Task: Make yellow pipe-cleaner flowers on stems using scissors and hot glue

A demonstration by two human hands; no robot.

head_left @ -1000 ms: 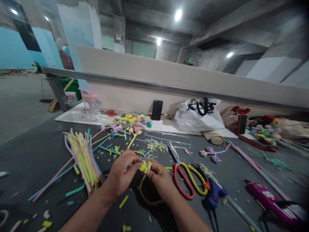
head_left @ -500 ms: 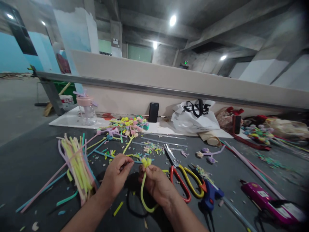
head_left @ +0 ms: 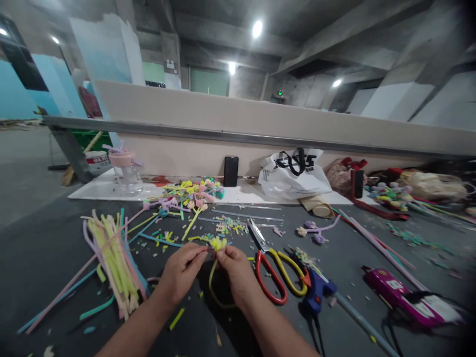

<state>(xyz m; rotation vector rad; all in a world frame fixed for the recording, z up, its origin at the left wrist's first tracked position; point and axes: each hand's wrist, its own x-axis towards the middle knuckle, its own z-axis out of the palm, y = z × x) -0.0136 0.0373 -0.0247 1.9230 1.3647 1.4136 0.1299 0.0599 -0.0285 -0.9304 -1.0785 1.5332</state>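
Both hands meet over the dark grey work table (head_left: 48, 248), just left of the red-and-yellow-handled scissors (head_left: 273, 267). The right hand (head_left: 238, 270) pinches a fuzzy yellow pipe-cleaner flower (head_left: 217, 244) just below its looped head, thumb and forefinger pressed together on the stem; the stem curves down in a loop under the palm. The left hand (head_left: 182, 270) has its fingertips bunched and closed on the same stem, beside the right fingers, just under the head. The flower is held a little above the table surface.

Further left of the scissors lies a loose bundle of pastel yellow, pink and blue pipe cleaners (head_left: 111, 258). Behind the scissors, short coloured offcuts (head_left: 230, 227) litter the table, and beyond them a heap of finished multicoloured pipe-cleaner flowers (head_left: 193, 191). Just right of the scissors lies a blue glue gun (head_left: 318, 290), and well to the right a magenta glue gun (head_left: 397, 295). Far behind the scissors, a black phone (head_left: 231, 171) leans upright on the beige wall beside a white plastic bag (head_left: 293, 173).
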